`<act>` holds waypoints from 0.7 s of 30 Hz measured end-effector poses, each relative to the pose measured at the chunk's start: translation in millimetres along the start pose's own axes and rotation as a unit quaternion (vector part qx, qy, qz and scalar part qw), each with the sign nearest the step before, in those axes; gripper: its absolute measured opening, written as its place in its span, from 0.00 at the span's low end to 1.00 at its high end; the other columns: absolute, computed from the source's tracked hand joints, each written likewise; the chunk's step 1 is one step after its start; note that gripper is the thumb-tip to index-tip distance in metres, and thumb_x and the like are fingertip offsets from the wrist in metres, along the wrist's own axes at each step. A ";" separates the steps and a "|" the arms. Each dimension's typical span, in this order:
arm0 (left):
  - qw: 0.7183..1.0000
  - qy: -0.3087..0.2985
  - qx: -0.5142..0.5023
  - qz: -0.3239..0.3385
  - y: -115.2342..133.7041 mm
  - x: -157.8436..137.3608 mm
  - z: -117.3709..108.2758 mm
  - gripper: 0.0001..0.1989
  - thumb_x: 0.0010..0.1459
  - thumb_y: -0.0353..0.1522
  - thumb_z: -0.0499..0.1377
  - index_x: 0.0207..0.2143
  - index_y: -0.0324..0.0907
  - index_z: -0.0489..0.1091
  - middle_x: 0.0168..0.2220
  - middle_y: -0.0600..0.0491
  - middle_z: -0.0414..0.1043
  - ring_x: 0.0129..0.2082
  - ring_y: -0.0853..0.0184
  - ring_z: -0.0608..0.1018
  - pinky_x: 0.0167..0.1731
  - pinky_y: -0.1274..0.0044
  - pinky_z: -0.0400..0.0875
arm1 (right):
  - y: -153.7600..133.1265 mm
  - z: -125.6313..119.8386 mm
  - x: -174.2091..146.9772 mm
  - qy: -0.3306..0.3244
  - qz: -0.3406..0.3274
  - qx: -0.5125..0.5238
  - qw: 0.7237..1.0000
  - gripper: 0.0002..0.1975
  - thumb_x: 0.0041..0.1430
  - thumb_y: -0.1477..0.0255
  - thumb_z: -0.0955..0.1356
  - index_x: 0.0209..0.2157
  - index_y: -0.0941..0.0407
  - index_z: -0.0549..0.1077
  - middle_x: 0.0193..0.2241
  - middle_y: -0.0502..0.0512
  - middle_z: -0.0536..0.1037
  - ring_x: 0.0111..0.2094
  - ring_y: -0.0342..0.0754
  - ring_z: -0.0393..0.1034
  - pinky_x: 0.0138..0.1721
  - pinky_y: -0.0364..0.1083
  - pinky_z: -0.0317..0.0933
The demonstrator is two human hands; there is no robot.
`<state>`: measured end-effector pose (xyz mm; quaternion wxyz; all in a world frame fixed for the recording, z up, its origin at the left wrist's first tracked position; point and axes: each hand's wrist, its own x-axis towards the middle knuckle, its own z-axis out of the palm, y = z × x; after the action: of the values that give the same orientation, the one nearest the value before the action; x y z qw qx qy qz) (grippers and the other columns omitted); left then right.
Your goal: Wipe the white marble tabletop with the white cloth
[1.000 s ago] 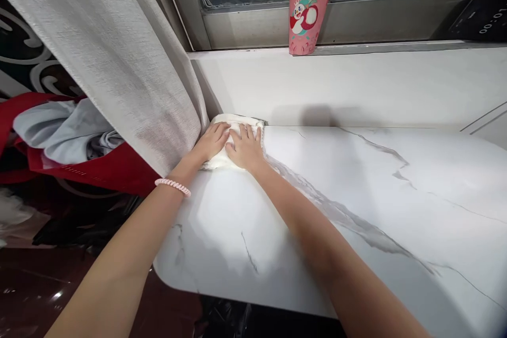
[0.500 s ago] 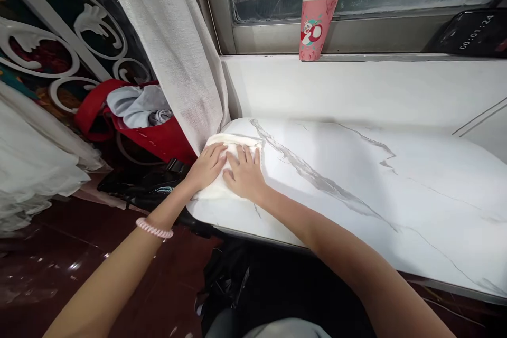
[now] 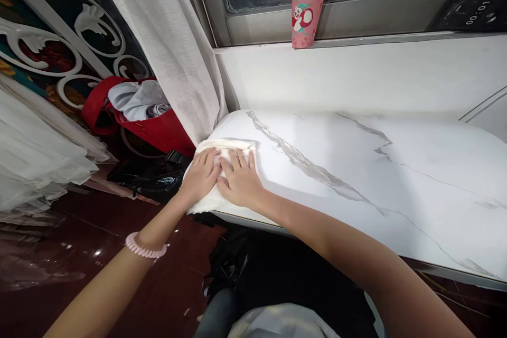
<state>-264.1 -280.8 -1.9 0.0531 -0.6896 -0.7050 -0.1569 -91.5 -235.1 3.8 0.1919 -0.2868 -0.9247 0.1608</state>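
A cream-white cloth (image 3: pixel 214 202) lies spread over the left end of the white marble-patterned tabletop (image 3: pixel 340 153), reaching its front edge. My left hand (image 3: pixel 200 175) rests flat on the cloth's left part, fingers stretched out. Close beside it, my right hand (image 3: pixel 240 178) presses flat on the cloth with its fingers spread. The two hands nearly touch at the fingers and thumb. A pink coiled band (image 3: pixel 144 247) circles my left wrist.
Behind the tabletop, a pink paper cup (image 3: pixel 311 8) with a red straw stands on the window ledge, and a phone (image 3: pixel 473 6) showing a timer leans at right. A pale curtain (image 3: pixel 178 47) hangs at the left end, beside a red bag (image 3: pixel 158 132) with grey fabric inside.
Both hands and the cloth have slid a little toward me and to the left, to the table's front edge. The view has shifted slightly too.
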 end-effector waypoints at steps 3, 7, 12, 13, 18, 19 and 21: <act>0.999 -0.012 -0.006 0.031 -4.0 20.1 2.7 0.22 0.69 0.38 0.38 0.57 0.38 0.60 0.59 0.39 0.65 0.64 0.54 0.63 0.65 0.58 0.57 | 10.5 -1.4 9.3 0.001 0.014 -0.001 1.000 0.29 0.70 0.63 0.59 0.67 0.63 0.58 0.70 0.70 0.51 0.72 0.64 0.40 0.69 0.69 0.30; 0.997 -0.043 -0.025 0.059 -2.8 69.8 13.6 0.22 0.68 0.36 0.39 0.56 0.38 0.61 0.60 0.39 0.64 0.65 0.54 0.62 0.66 0.59 0.55 | 38.6 -8.2 29.9 0.019 0.047 -0.013 0.999 0.29 0.69 0.64 0.59 0.67 0.63 0.59 0.70 0.70 0.52 0.71 0.64 0.41 0.69 0.69 0.29; 0.994 -0.058 -0.083 0.043 6.4 145.3 35.5 0.21 0.66 0.38 0.43 0.56 0.42 0.62 0.60 0.44 0.65 0.64 0.57 0.63 0.66 0.61 0.55 | 79.2 -19.2 58.9 0.053 0.121 -0.030 0.991 0.29 0.69 0.66 0.58 0.66 0.64 0.60 0.70 0.69 0.53 0.71 0.64 0.42 0.69 0.68 0.30; 0.993 -0.060 -0.089 0.045 7.9 158.2 39.4 0.21 0.65 0.38 0.43 0.56 0.42 0.62 0.61 0.44 0.65 0.64 0.57 0.63 0.66 0.61 0.55 | 86.9 -20.7 64.4 0.058 0.131 -0.032 0.989 0.29 0.69 0.66 0.58 0.66 0.64 0.59 0.70 0.69 0.54 0.71 0.64 0.42 0.69 0.68 0.30; 0.991 -0.068 -0.106 0.046 10.0 206.2 53.6 0.20 0.65 0.38 0.44 0.55 0.42 0.63 0.61 0.45 0.66 0.63 0.56 0.64 0.65 0.62 0.56 | 121.2 -26.2 92.3 0.068 0.155 -0.036 0.985 0.29 0.69 0.65 0.58 0.67 0.64 0.58 0.70 0.69 0.53 0.71 0.63 0.41 0.69 0.67 0.29; 0.991 -0.068 -0.107 0.043 9.4 213.6 56.0 0.20 0.65 0.38 0.45 0.55 0.42 0.63 0.61 0.45 0.66 0.63 0.56 0.64 0.65 0.62 0.56 | 127.1 -27.7 97.8 0.063 0.158 -0.037 0.985 0.29 0.69 0.65 0.58 0.67 0.64 0.58 0.70 0.68 0.52 0.72 0.62 0.40 0.69 0.67 0.29; 0.991 -0.065 -0.108 0.034 7.7 227.2 60.9 0.20 0.64 0.38 0.46 0.55 0.42 0.64 0.61 0.46 0.66 0.63 0.56 0.65 0.65 0.61 0.56 | 137.6 -31.3 107.8 0.048 0.160 -0.039 0.985 0.30 0.69 0.65 0.57 0.68 0.63 0.57 0.70 0.67 0.52 0.72 0.62 0.39 0.70 0.67 0.28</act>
<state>-257.8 -45.8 7.8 -0.0627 -0.7233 -0.6622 -0.1851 -95.1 -57.6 3.5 0.1970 -0.4461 -0.8618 0.1394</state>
